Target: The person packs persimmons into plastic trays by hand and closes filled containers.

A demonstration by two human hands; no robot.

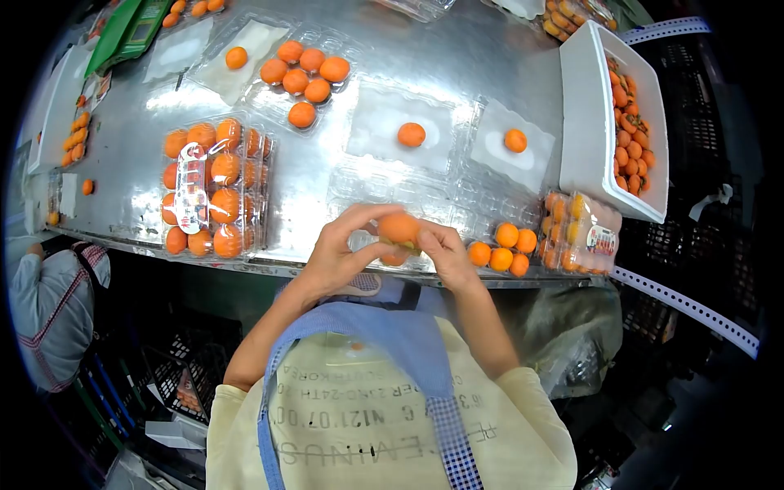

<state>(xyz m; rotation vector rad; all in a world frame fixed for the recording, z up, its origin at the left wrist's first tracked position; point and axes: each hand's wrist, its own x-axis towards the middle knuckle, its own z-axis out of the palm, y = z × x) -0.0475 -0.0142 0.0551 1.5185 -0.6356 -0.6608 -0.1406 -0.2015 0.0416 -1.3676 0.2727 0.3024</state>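
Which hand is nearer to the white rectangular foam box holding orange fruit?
Right. The right hand is left of the white foam box, closer to the person's body; the left hand is farther left.

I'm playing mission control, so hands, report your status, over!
Bare left hand, bare right hand: both on a round orange fruit. Loose round orange fruits close beside right hand. Nothing visibly blocking either hand.

Beyond your left hand (336, 247), a strip of metal table (300, 184) offers you passage between the packed fruit box (214, 189) and the clear trays (384, 189). Beyond your right hand (448, 255), loose fruits (507, 236), a filled pack (578, 234) and the white foam box (583, 122) obstruct.
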